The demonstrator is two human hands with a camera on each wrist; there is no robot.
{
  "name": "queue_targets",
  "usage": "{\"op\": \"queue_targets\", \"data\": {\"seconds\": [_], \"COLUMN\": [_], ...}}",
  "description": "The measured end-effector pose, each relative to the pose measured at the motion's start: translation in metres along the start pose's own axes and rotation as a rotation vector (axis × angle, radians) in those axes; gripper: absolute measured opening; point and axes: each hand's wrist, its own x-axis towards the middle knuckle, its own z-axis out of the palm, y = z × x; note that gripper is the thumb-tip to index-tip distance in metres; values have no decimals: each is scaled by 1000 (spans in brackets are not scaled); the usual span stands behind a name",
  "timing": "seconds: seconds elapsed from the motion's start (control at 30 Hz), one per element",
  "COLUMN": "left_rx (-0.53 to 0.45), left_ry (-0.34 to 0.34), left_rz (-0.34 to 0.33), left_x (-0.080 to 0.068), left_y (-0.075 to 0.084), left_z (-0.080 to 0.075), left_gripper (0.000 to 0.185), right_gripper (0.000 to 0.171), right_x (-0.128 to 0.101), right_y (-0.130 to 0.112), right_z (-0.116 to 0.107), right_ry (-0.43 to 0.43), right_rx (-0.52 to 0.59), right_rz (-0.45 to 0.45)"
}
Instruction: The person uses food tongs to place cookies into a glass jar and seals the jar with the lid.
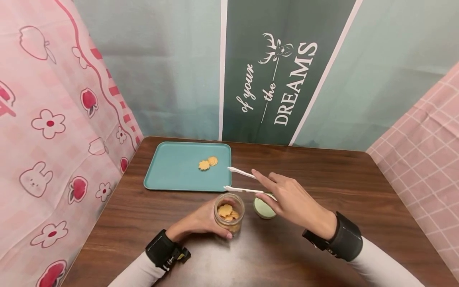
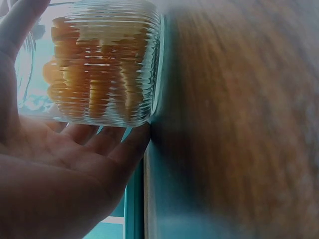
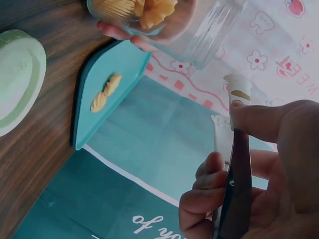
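In the head view, the left hand [image 1: 202, 221] is wrapping its fingers around the far side of a ribbed glass jar [image 1: 229, 213] standing just below the middle of the frame, so most of the jar's left wall is hiding behind the hand. The biscuits [image 1: 227, 211] inside are showing only as a small orange heap. The left wrist view is filling in what the head view cannot: the jar [image 2: 107, 64] is sitting in the upper left, its ribbing plain, the biscuits [image 2: 87, 74] stacked high inside, and the palm [image 2: 55, 164] and fingers cupping it from below; the right half of that picture is only blurred wooden table [image 2: 239, 119].

The right hand [image 1: 290, 199] is pinching a pair of white tongs [image 1: 242, 181], their two arms standing apart and their tips lying over the near right corner of the teal tray [image 1: 172, 167]. The rear end of the tongs is disappearing under the fingers. In the right wrist view the tongs [image 3: 234, 164] are appearing as a dark, blurred strip between thumb and curled fingers, cut off by the bottom edge.

Two biscuits on the tray [image 1: 208, 162] are lying touching, above centre in the head view. A pale green lid [image 1: 264, 208] is lying half hidden under the right hand; the right wrist view is showing it [image 3: 17, 79] at the left edge, partly cut off.
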Motion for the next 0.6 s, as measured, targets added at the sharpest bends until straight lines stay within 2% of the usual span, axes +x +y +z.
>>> {"op": "queue_targets", "data": {"seconds": [0.23, 0.6], "left_rx": [-2, -15], "left_ry": [2, -14], "left_rz": [-21, -4], "left_x": [0, 0], "left_y": [0, -1], "left_z": [0, -1], "left_gripper": [84, 84], "right_gripper": [67, 66], "right_x": [7, 22], "right_y": [1, 2], "right_z": [4, 12], "right_ry": [-29, -66], "right_rx": [-8, 2], "right_rz": [17, 46]}}
